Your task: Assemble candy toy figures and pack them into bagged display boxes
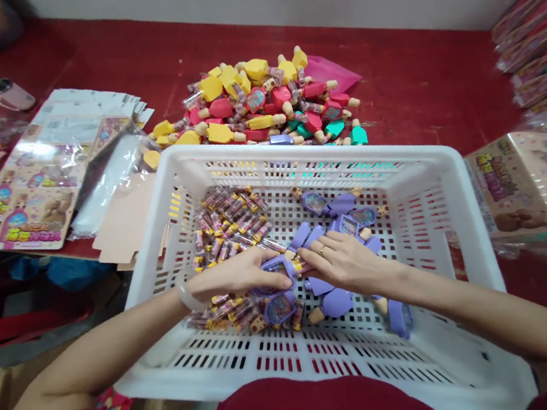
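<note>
Both of my hands are inside a white slotted plastic basket point(324, 361). My left hand point(257, 273), a pale bangle on its wrist, is closed on a purple popsicle-shaped case point(281, 266). My right hand point(338, 258), wearing a ring, is closed on a small tube with a yellow end point(298, 266), held against that case. Many small wrapped tubes point(230, 221) lie in the basket's left half. Several purple cases point(337, 303) with tan sticks lie under and right of my hands. My fingers partly hide the case and tube.
Behind the basket, yellow, red and green popsicle-shaped cases point(259, 99) are heaped on the red table point(419, 88). Printed cards point(37, 209) and a pink cup point(12, 95) are at left. Packaged boxes point(513, 187) stand at right, beside stacked packs point(541, 35).
</note>
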Available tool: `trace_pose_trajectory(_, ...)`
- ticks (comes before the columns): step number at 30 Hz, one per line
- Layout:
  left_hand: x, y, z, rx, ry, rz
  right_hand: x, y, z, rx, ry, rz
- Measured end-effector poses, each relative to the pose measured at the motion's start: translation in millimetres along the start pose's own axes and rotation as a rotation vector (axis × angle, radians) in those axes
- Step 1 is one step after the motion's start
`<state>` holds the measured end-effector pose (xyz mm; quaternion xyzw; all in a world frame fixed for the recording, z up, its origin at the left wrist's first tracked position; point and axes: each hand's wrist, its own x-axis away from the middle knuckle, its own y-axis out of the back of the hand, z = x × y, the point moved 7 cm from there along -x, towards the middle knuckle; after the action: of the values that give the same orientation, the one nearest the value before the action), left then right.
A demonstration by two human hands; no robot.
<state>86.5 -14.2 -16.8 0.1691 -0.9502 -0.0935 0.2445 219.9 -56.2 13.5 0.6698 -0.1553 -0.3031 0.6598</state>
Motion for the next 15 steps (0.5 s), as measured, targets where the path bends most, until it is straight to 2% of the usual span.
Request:
trace_pose_trajectory(2,3,6.1,-5,-0.177,-0.096,-0.118,0,5,1,-0.023,-0.002,-0.05)
trace_pose_trajectory(4,7,6.5,-11,-0.434,-0.234,-0.271,0,2,-4,-0.189,-0.109,0.005)
trace_pose_trajectory(7,10,-5.0,-13,-0.701,-0.411,-0.368,3,-18,-14,-0.612,-0.384,0.195)
trace_pose_trajectory(10,7,-3.7,-14,-0.778,-0.423,-0.423,9,-37,-29,-0.921,-0.676,0.284)
trace_pose_trajectory(13,12,18.3,-27,-0.824,-0.309,-0.681,6,-32,-68,-0.988,-0.875,0.194)
trace_pose_trajectory(14,15,22.7,-31,-0.831,-0.281,-0.763,1,-22,-88,-0.972,-0.92,0.111)
trace_pose_trajectory(15,16,21.9,-34,-0.833,-0.269,-0.791,-6,-8,-108,-0.948,-0.947,0.004)
